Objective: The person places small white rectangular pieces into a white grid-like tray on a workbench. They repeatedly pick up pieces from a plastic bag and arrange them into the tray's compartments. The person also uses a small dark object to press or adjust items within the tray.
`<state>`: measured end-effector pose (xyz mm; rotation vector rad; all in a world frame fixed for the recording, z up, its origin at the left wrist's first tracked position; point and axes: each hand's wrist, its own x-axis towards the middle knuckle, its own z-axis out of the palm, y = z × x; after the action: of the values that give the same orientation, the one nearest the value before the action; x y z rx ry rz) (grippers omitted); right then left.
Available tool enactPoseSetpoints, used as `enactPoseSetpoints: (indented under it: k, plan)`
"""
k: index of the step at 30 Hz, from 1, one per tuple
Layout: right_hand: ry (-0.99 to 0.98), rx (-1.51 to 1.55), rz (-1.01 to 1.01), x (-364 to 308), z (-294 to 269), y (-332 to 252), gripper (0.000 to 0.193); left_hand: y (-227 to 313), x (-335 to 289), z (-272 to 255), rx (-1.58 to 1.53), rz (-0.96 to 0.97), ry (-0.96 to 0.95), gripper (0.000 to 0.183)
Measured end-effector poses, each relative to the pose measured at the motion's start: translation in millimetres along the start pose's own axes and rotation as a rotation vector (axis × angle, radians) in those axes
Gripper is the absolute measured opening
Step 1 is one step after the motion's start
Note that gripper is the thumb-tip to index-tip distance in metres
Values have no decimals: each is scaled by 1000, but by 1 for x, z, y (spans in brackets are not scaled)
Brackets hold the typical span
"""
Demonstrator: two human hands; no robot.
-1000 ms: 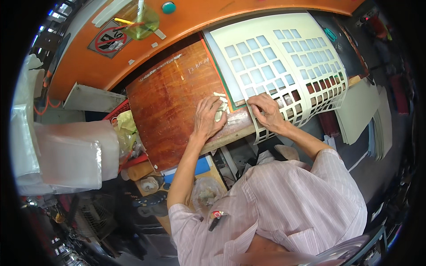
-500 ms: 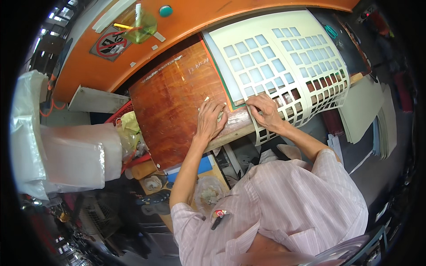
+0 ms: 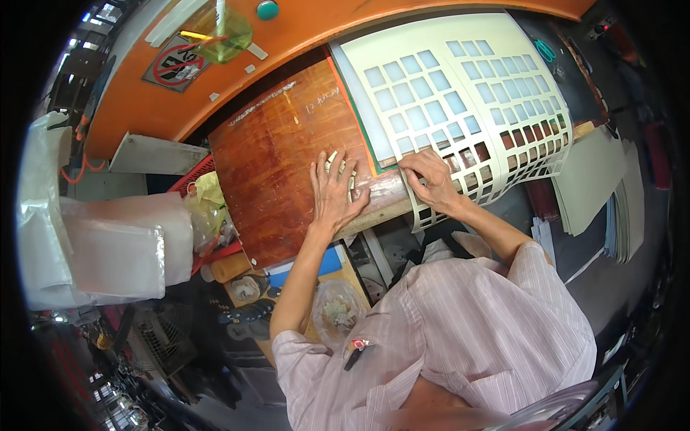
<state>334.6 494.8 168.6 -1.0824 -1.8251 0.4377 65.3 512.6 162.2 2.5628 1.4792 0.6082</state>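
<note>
My left hand (image 3: 333, 192) lies on the reddish-brown wooden board (image 3: 266, 151), its fingers spread. Small pale scraps (image 3: 330, 162) show between and under those fingers. My right hand (image 3: 431, 181) is closed at the near left corner of a cream sheet (image 3: 402, 36) with rows of rectangular cut-outs; its fingertips pinch the sheet's edge strip. The sheet's near part hangs in a curve over the table's front edge. Beneath its far part, a white sheet shows through the openings, with a green and orange border along the left.
A clear plastic bag (image 3: 338, 309) with pale scraps sits below the board. Large translucent plastic bags (image 3: 108, 244) stand at the left, beside a red basket (image 3: 192, 179). Cream sheets (image 3: 582, 183) hang at the right. Teal scissors (image 3: 544, 49) lie at the far right.
My left hand has opened from a curled shape to spread fingers, moving slightly forward over the scraps. My right hand keeps its hold on the sheet's corner.
</note>
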Motion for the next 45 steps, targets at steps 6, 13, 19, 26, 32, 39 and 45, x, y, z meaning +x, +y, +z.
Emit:
enactPoseSetpoints:
  k: [6,13,19,26,32,39,45]
  plan:
    - [-12,3,5,0,1,1,15,-24,4,-5,-29,95,-80,52]
    - [-15,5,-11,0,0,2,18,-40,14,3,-36,107,91,30]
    - [-7,1,-12,0,0,2,14,-36,23,-6,-26,95,30,26]
    - [0,-5,-15,1,2,1,15,-36,24,0,-66,59,71,21]
    - [-10,-14,-6,0,0,2,16,-36,21,8,-76,43,222,13]
    - [-2,-20,-18,-1,1,2,16,-51,30,16,-239,-158,327,8]
    - [-10,-33,-106,9,11,-13,16,-67,42,4,-1040,-751,623,12]
